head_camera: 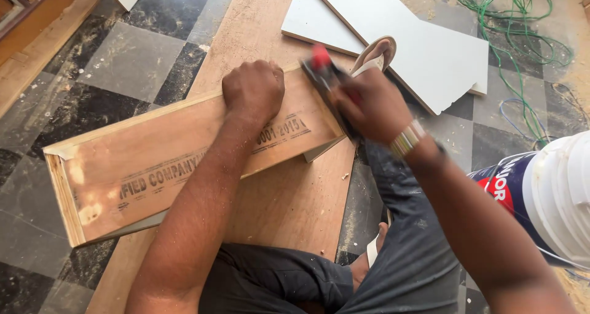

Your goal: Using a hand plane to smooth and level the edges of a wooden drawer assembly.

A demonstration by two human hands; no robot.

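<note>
Head view: left hand (pixel 253 91) on plywood panel (pixel 184 160) edge, right hand (pixel 367 108) perhaps around blurred tool (pixel 326 74).

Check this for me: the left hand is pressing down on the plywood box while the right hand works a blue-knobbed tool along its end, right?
Not quite. The head view shows the tool has a red knob, not blue. The left hand does press on the plywood box, and the right hand works the tool at its end.

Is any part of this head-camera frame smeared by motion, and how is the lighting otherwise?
Head view: the right hand and the dark tool with a red knob it grips are motion-blurred; the left hand on the plywood box is sharp. Light is bright and even, slightly washed out on the white bucket.
</note>
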